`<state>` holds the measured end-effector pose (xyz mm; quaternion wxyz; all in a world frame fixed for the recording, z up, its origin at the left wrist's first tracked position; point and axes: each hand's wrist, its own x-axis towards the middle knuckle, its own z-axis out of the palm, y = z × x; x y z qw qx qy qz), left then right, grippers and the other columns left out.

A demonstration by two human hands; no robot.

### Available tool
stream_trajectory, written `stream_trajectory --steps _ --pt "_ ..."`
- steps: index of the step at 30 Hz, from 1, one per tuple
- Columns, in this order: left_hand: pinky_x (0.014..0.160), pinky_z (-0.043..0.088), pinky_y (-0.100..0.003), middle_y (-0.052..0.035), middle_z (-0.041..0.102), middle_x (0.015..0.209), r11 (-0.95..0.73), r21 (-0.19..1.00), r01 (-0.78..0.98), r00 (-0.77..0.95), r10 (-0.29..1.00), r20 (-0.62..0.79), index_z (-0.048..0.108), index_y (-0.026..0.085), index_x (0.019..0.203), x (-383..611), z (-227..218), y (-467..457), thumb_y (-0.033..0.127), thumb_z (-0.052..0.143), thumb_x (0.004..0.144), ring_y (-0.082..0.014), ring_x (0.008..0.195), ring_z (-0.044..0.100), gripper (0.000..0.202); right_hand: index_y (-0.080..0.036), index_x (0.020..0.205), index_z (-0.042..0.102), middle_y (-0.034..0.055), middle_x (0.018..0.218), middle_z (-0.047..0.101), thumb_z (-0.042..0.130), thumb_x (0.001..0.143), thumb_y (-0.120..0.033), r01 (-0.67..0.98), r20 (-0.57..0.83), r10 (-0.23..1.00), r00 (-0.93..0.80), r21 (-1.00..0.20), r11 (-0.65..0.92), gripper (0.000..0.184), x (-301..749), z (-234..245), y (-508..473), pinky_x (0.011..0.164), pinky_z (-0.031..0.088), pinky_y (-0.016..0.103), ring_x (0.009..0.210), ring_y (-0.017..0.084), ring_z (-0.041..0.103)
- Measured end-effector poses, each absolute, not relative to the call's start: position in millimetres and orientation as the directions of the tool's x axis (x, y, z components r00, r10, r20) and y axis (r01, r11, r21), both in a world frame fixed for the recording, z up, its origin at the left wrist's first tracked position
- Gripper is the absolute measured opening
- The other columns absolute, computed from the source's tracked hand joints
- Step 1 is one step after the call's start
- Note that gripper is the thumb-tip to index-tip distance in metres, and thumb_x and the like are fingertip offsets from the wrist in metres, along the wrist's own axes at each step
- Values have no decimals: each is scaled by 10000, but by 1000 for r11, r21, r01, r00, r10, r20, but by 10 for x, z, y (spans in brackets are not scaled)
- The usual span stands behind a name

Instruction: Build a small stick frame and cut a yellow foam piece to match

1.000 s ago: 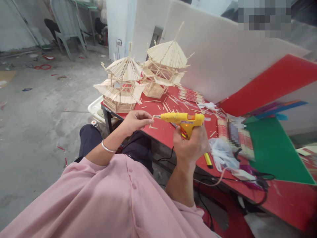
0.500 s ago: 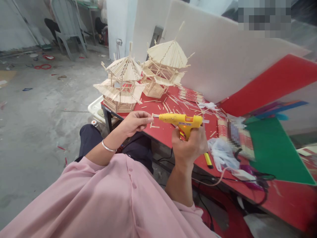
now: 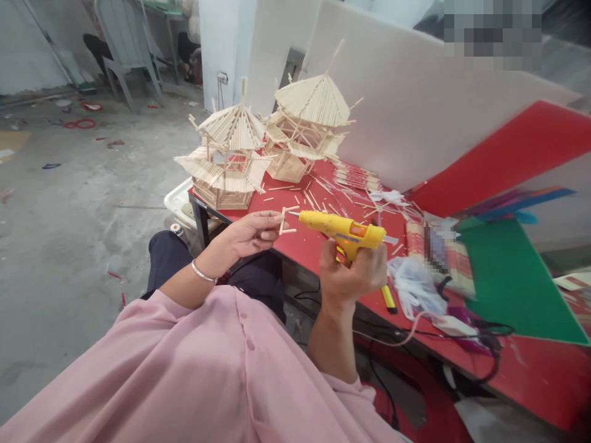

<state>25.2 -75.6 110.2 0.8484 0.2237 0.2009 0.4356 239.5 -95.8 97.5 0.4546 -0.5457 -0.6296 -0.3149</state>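
Between thumb and fingertips, my left hand (image 3: 253,234) pinches a small bracket-shaped piece of wooden sticks (image 3: 283,223). Its two short arms point right. My right hand (image 3: 354,271) is wrapped round the grip of a yellow hot glue gun (image 3: 341,231), whose metal nozzle points left at the upper arm of the piece. Whether the tip touches the stick I cannot tell. A clear glue stick pokes out of the gun's back. Beyond my hands stand two pagoda models of wooden sticks, one nearer (image 3: 233,147) and one farther (image 3: 311,123).
The red table (image 3: 295,246) bears loose wooden sticks (image 3: 318,197), a clear plastic bag (image 3: 418,286), a yellow-black cutter (image 3: 388,298) and cables. A green board (image 3: 512,277) lies at the right. White panels (image 3: 388,92) lean behind. A grey chair (image 3: 124,46) stands far left.
The glue gun has moved slightly right and down, its nozzle drawing away from my left fingers and tilting. The stick piece in my left hand has turned a little.
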Motion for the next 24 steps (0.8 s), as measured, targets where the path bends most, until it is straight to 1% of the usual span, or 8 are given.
stream_trajectory --steps 2,5,7,9,12,16,21,24 --pt "341 169 -90 91 378 553 549 530 -646 562 812 -157 505 150 709 253 1109 -762 132 806 723 -2 404 356 301 -197 949 561 55 712 543 618 844 -381 973 923 384 -5 -84 215 220 2394 968 -953 671 483 376 700 262 610" --pt "343 160 -89 86 372 559 565 529 -633 566 804 -181 501 149 708 262 1117 -776 127 764 768 0 404 339 271 -207 908 549 63 722 558 633 837 -396 976 927 374 -26 -57 210 219 2384 960 -947 665 484 371 704 261 614" --pt "339 154 -87 76 399 574 565 534 -629 562 805 -190 494 146 700 269 1119 -783 124 733 794 5 400 324 257 -213 867 540 69 729 559 627 840 -404 979 926 377 -24 -54 196 212 2375 953 -946 666 479 369 699 255 604" --pt "333 157 -83 59 453 599 573 533 -622 571 798 -192 505 138 700 272 1117 -787 120 717 800 12 397 319 235 -209 865 544 76 742 564 618 846 -400 980 924 382 -26 -51 192 206 2367 952 -948 671 475 370 697 250 596" --pt "325 182 -75 35 532 643 589 519 -620 598 782 -173 556 118 728 266 1107 -789 109 725 780 20 398 336 177 -194 924 562 87 772 593 618 843 -353 977 939 339 -47 -27 210 188 2358 968 -952 668 473 359 693 242 599" --pt "324 219 -76 19 571 663 610 492 -621 632 761 -146 573 105 748 256 1093 -793 70 675 800 16 392 351 120 -197 924 549 66 722 589 616 827 -315 978 955 286 -74 13 209 167 2344 1006 -947 635 456 330 651 228 594" --pt "322 222 -88 -4 597 685 631 466 -621 645 748 -153 565 109 764 253 1106 -804 50 613 840 4 384 362 108 -200 951 542 40 665 566 609 814 -272 974 955 288 -72 5 227 168 2323 1033 -947 616 441 316 619 224 592" --pt "324 221 -92 -10 600 689 632 473 -614 646 746 -159 573 107 769 252 1105 -803 62 614 846 2 383 365 99 -212 922 529 33 659 554 602 810 -271 977 946 321 -45 -26 213 146 2323 1036 -953 604 430 310 612 218 582"
